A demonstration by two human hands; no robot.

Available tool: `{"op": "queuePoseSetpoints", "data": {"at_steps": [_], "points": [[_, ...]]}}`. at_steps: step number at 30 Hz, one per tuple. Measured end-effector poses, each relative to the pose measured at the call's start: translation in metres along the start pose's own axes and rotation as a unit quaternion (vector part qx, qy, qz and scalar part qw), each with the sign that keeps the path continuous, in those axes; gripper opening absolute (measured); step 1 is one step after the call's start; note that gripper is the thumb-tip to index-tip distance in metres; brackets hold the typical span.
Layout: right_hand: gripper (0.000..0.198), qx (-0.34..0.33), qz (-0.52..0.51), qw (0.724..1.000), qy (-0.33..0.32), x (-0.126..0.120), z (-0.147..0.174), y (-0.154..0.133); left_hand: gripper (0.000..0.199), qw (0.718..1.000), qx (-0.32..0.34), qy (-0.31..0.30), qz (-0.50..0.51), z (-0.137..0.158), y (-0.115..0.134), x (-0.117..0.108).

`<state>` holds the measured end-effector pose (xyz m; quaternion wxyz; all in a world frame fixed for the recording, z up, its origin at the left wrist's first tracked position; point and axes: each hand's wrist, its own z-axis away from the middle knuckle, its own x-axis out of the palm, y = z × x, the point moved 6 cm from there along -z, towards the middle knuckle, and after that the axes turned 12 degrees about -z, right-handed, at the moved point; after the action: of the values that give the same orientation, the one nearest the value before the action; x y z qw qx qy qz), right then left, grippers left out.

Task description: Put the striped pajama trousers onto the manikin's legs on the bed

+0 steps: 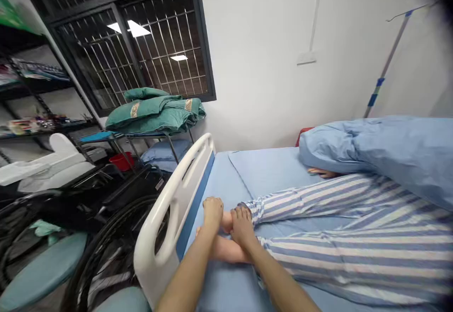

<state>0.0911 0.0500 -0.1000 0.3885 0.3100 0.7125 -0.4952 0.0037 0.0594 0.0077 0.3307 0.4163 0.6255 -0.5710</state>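
Note:
Striped trousers (318,246) cover the legs of a figure lying on the bed. Two bare feet point toward the white footboard. My left hand (213,212) is closed over the toe end of the far foot (227,221). Around the ankle of that same leg, at the trouser cuff, my right hand (242,225) is wrapped. The near foot (228,249) lies under my forearms, partly covered by them. A light blue quilt (382,147) hides the upper body. One hand of the lying figure (322,172) shows from under its edge.
The white footboard (159,217) stands just left of the feet. A wheelchair wheel (106,250) and a teal stool (46,269) are beyond it. Green folded bedding (155,113) is piled below the barred window. An IV pole (385,66) rises at the back right.

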Motion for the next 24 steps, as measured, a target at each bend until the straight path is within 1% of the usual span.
{"op": "queuePoseSetpoints", "data": {"at_steps": [5, 10, 15, 18, 21, 24], "points": [[0.06, 0.01, 0.007, 1.0, -0.015, -0.004, 0.002, -0.001, 0.037, 1.0, -0.01, -0.002, -0.01, 0.019, -0.006, -0.003], [0.061, 0.016, 0.01, 0.999, -0.032, -0.006, 0.005, -0.001, 0.04, 0.999, -0.014, -0.023, -0.021, 0.024, -0.009, -0.007], [0.061, 0.01, 0.005, 0.999, -0.032, -0.009, 0.007, -0.002, 0.036, 0.998, -0.009, -0.06, -0.026, 0.012, -0.014, -0.006], [0.061, 0.009, 0.003, 1.0, -0.029, -0.008, 0.006, -0.001, 0.032, 0.995, -0.009, -0.094, -0.035, 0.001, -0.014, -0.001], [0.063, 0.005, 0.002, 1.0, -0.018, -0.006, 0.006, 0.0, 0.024, 0.989, -0.004, -0.137, -0.048, -0.01, -0.008, 0.008], [0.064, 0.003, 0.003, 1.0, -0.015, -0.004, 0.005, 0.002, 0.017, 0.983, 0.014, -0.172, -0.065, -0.018, 0.001, 0.017]]}}
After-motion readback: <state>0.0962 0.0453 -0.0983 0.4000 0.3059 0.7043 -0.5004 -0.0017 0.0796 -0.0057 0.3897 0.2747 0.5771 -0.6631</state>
